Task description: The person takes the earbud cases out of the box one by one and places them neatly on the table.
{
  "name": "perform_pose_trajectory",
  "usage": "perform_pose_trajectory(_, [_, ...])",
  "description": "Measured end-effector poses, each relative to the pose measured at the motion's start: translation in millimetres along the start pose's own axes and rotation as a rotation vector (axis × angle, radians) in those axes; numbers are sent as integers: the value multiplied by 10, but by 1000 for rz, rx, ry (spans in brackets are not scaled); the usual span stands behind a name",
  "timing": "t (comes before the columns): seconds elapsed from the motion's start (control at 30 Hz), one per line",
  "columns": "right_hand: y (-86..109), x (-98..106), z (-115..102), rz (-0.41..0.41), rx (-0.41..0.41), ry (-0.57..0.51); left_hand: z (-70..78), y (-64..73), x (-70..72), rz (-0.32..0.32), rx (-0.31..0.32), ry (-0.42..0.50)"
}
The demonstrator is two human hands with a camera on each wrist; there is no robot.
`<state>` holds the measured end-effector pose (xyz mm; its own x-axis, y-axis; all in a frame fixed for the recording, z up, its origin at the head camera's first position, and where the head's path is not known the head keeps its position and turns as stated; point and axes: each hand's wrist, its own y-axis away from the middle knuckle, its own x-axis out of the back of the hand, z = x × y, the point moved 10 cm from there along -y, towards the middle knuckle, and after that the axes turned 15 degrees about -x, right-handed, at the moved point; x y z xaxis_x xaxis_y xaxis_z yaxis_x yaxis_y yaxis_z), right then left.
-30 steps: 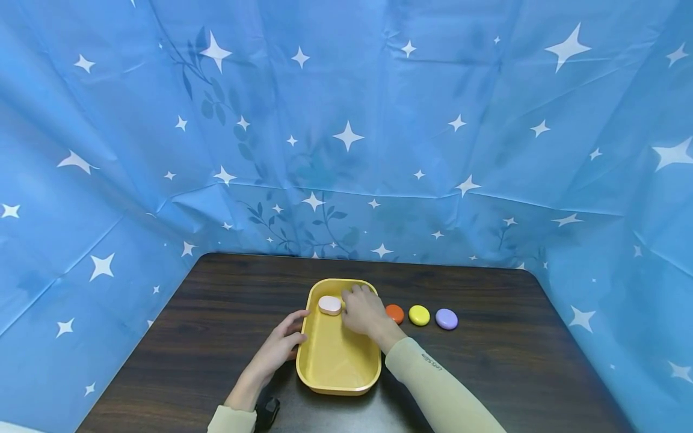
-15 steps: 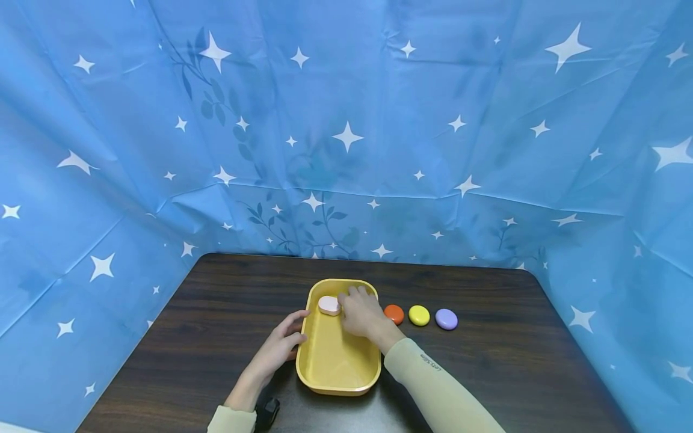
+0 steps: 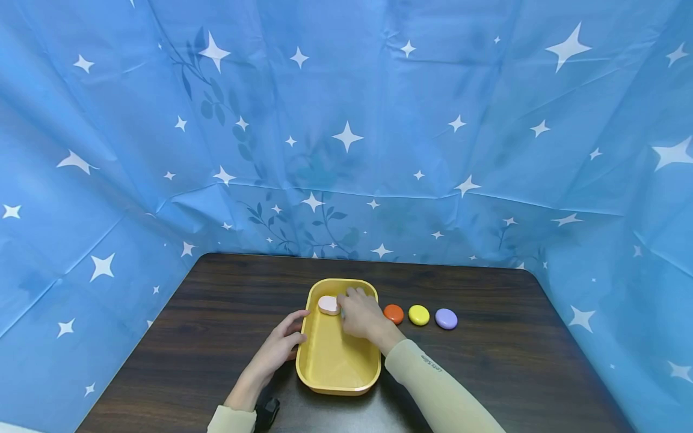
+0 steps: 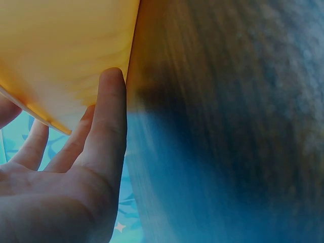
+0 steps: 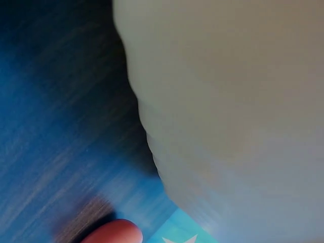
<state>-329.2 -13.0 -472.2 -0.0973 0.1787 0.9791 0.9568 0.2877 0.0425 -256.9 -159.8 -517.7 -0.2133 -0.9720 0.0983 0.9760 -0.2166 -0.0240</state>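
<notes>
In the head view a yellow tray (image 3: 338,367) with rounded corners stands on the dark wooden table. My left hand (image 3: 278,346) lies along its left side; in the left wrist view the fingers (image 4: 109,116) stretch out straight against the outer wall. Inside the tray my right hand (image 3: 360,313) reaches down with bent fingers near the far right corner. A pale pink rounded piece (image 3: 328,305) sits right beside its fingertips. Those fingertips are mostly hidden by the hand, and I cannot tell what they hold. The right wrist view shows mainly the blurred pale sleeve (image 5: 228,101).
To the right of the tray, an orange disc (image 3: 393,314), a yellow disc (image 3: 419,315) and a purple disc (image 3: 446,319) lie in a row. A dark object (image 3: 267,414) is by the left cuff. Blue star-patterned cloth (image 3: 346,90) hangs behind the table (image 3: 227,313).
My right hand's fingertips have shifted slightly left inside the tray, and the pink piece has edged a little left with them. The left hand and the tray have stayed still.
</notes>
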Motion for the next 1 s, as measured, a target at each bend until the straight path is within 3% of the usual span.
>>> perform_pose_trajectory(0.4, [34,-29,-18,-47,22,-14,-11,-6,9,4,-10,-17])
perform_pose_trajectory(1.0, [53,-102,-52,-52,63,29,-13,-6,11,9,-16,-23])
